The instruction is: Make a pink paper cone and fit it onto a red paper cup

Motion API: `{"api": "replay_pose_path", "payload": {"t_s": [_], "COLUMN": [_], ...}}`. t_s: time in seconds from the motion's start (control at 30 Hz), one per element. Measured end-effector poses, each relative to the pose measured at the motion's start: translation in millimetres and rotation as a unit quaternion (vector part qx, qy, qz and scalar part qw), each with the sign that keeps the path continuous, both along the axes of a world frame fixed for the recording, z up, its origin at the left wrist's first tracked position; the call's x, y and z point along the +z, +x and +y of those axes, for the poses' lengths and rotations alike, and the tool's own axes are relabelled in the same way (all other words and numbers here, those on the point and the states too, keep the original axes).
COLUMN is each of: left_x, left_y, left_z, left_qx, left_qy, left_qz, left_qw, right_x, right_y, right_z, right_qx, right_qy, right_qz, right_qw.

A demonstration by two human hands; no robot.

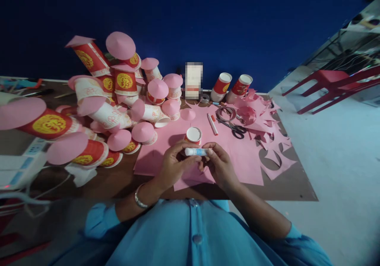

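wall: deep blue | floor: pale | table: brown | red plastic seat: right | light: dim

Lighting is running dim, far wall sitting darkest leftward. Shadows are falling left on pink paper; light is probably coming from the right. Edges are stretching; far central patch is showing pixelated.

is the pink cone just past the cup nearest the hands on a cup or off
Off: the pink cone rests directly on the pink paper, beyond the cup; no cup shows beneath it.
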State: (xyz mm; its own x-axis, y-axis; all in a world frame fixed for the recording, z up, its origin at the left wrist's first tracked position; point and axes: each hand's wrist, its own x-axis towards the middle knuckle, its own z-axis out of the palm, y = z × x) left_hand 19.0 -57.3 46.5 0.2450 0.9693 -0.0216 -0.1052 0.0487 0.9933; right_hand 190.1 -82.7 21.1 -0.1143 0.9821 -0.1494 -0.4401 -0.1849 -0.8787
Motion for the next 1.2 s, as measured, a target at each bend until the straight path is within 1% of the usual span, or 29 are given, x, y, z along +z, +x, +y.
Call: {"api": "replay_pose_path", "payload": {"t_s": [0.07,0.17,0.2,0.27,0.33,0.37,0.4,0.47,0.53,0.6,0.7,0.73,0.8,0.9,0.97,1.03,1.1,1.2], "left_x": [-2.1,-8.6,-10.4,-11.9,-9.4,-7.0,-4.0,2.2,6.9,9.1,10.0,10.5,12.0,14.7,15.2,14.4,12.9,11.7], "left_y": [1.6,2.7,3.2,4.0,4.2,3.9,3.3,2.0,0.7,-0.2,-0.6,-0.7,-1.1,-2.3,-3.3,-3.8,-3.8,-3.0], "left_z": [0.8,0.7,0.4,0.6,2.3,3.5,5.0,7.7,9.6,10.3,10.3,10.3,10.5,10.4,9.7,8.6,7.8,7.9], "left_qx": [0.017,0.020,0.020,0.021,0.020,0.020,0.022,0.029,0.036,0.039,0.038,0.039,0.043,0.035,0.024,0.018,0.023,0.029], "left_qy": [0.011,-0.041,-0.065,-0.102,-0.113,-0.111,-0.104,-0.082,-0.063,-0.053,-0.046,-0.045,-0.044,-0.031,-0.020,-0.014,-0.011,-0.010], "left_qz": [-0.005,-0.035,-0.053,-0.084,-0.098,-0.096,-0.091,-0.075,-0.057,-0.046,-0.046,-0.047,-0.044,-0.030,-0.025,-0.025,-0.025,-0.024], "left_qw": [1.000,0.998,0.996,0.991,0.989,0.989,0.990,0.993,0.996,0.997,0.997,0.997,0.997,0.998,0.999,0.999,0.999,0.999], "right_x": [-2.2,-2.7,-2.3,-1.2,0.0,0.7,1.4,3.3,5.9,8.9,13.3,14.2,14.6,11.8,9.8,9.2,9.6,10.2], "right_y": [0.4,4.5,6.0,8.7,10.3,10.8,11.0,10.7,9.9,8.8,7.3,7.1,7.4,9.1,9.9,9.8,9.0,8.1], "right_z": [-3.3,-6.6,-7.4,-8.3,-8.3,-7.8,-7.0,-4.6,-1.8,0.2,1.3,1.5,2.0,3.2,3.3,2.2,0.4,-1.8], "right_qx": [-0.008,-0.053,-0.074,-0.113,-0.132,-0.125,-0.109,-0.056,-0.019,-0.035,-0.102,-0.112,-0.091,-0.024,-0.030,-0.065,-0.098,-0.123], "right_qy": [0.014,0.072,0.105,0.186,0.243,0.249,0.234,0.168,0.111,0.104,0.171,0.185,0.177,0.112,0.096,0.121,0.175,0.252], "right_qz": [-0.029,-0.090,-0.116,-0.175,-0.217,-0.222,-0.214,-0.171,-0.132,-0.126,-0.148,-0.149,-0.132,-0.102,-0.112,-0.136,-0.159,-0.196], "right_qw": [0.999,0.992,0.985,0.960,0.936,0.934,0.942,0.969,0.985,0.986,0.969,0.965,0.971,0.988,0.989,0.981,0.967,0.940]}}
